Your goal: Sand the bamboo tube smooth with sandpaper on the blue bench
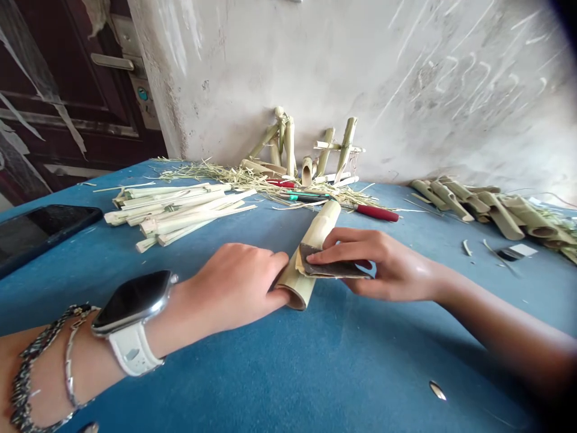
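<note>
A pale green bamboo tube (325, 224) lies on the blue table, its hollow end toward me. My left hand (238, 285) grips the near end of the tube from the left, with the thumb by the opening and part of the fingers hidden behind the bamboo. Pressed over the tube's upper side is a dark folded piece of sandpaper (336, 269). My right hand (378, 264) pinches this sandpaper, fingers on top and thumb side below, on the tube's right.
Split bamboo strips (180, 207) are piled at left, near a black phone (45, 231). Behind lie shavings, a red-handled tool (376, 213) and bamboo assemblies (282, 141) against the wall. Several bamboo pieces (496, 210) lie at right, with an eraser-like block (517, 251) nearby.
</note>
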### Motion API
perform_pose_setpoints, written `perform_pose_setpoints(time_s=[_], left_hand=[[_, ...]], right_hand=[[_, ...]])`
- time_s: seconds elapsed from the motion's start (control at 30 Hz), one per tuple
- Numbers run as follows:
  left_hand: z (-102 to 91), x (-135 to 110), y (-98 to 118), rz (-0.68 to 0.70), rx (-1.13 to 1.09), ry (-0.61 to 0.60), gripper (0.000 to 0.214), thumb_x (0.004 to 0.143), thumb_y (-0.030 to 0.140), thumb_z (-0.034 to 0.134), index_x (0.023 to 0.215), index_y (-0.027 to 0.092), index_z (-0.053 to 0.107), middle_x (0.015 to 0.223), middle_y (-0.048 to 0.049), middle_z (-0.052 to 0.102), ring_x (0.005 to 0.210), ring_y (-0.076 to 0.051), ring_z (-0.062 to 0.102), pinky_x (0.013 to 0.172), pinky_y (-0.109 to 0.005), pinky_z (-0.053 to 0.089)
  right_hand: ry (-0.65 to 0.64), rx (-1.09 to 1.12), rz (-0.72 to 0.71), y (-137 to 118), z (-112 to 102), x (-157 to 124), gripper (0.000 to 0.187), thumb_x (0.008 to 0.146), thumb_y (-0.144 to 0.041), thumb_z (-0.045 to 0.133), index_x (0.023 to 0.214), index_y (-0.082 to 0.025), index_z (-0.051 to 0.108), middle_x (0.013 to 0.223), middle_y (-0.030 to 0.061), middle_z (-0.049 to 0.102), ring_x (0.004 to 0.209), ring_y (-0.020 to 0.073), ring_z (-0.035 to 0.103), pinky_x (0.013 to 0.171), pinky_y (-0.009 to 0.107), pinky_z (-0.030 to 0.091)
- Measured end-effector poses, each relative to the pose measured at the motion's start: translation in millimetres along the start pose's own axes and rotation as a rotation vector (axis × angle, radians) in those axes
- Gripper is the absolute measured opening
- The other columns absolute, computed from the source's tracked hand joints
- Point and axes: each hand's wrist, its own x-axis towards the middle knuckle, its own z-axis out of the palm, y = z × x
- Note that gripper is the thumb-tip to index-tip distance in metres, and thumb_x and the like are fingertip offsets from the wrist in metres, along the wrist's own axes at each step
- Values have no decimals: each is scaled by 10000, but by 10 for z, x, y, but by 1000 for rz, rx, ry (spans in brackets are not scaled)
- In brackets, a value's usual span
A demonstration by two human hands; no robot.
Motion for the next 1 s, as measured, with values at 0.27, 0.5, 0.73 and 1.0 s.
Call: perform_pose_setpoints(time_s=[0.27,0.5,0.73,1.0], left_hand=[[5,-1,-34,8,-45,-19,423,811,613,449,769,235,635,742,-1,679,696,-218,639,509,-282,265],[-3,-6,-17,7,-35,11,402,816,581,473,739,221,633,711,-3,674,662,-217,634,499,-281,255],[-31,-29,-3,33,-36,41,391,802,581,522,704,228,658,681,7,672,634,-189,624,490,-272,218],[-27,-42,17,59,19,77,410,811,568,526,648,208,637,669,-1,674,621,-193,632,497,-277,211]], right_hand=[[53,-55,-36,0,38,11,445,826,-201,482,1262,-263,541,1094,70,570,842,181,573,699,297,466],[150,-238,94,-9,35,1,457,814,-168,507,1263,-245,543,1062,75,570,782,163,567,685,286,451],[30,-141,-27,-182,35,5,471,819,-149,481,1277,-248,519,1043,70,585,835,183,578,689,282,457],[193,-184,-110,-77,146,50,320,797,-140,506,1112,-175,555,944,66,605,796,183,574,661,281,438]])
